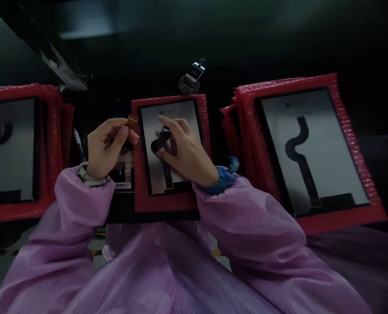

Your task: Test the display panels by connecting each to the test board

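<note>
My left hand (105, 146) is closed, pinching a small flat orange-brown piece (132, 121) between thumb and fingertips, just left of the middle display panel (184, 170). That panel has a pale back and a dark frame, and it lies on a red bubble-wrap sheet (168, 204). A curved black ribbon cable (155, 146) runs along the panel's back. Over this panel hovers my right hand (187, 150), thumb and index finger spread apart around the cable; part of the cable is hidden behind the fingers. Whether the fingertips touch it I cannot tell.
On the right, another display panel (334, 152) rests on stacked red bubble wrap (354, 220). A similar panel (19, 157) lies on red wrap at left. A shiny metal clip-like object (192, 78) stands behind the middle panel. A white pen (78, 139) is beside my left hand.
</note>
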Tool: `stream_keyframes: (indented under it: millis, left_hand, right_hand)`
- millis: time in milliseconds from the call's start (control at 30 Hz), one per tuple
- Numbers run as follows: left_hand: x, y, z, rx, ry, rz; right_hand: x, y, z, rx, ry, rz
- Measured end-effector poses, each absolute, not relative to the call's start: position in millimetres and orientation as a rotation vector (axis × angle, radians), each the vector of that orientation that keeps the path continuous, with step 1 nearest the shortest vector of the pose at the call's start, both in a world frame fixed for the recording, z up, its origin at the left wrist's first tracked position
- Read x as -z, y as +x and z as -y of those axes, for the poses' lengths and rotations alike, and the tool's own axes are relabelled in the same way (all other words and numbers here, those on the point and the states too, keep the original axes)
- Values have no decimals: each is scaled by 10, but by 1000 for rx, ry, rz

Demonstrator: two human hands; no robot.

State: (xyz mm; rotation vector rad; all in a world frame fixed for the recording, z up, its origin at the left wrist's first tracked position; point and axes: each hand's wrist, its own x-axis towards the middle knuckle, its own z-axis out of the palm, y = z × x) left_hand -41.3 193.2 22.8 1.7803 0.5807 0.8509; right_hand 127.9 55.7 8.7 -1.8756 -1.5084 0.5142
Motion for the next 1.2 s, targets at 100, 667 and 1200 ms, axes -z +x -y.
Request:
stream_keyframes:
  millis: [100,667,1200]
  left_hand:
    - [-217,-440,-1900,-775,1879,-521]
    - [-304,-436,-1875,-614,2383,-392]
    - [-330,-430,-1828,-517,2425,-409]
  right_hand:
    - [-35,1215,-611,-733,-1676,1241]
    - [-99,1220,-619,-735,-1243,1319]
    - [-61,1227,-616,-286,-1302,1655]
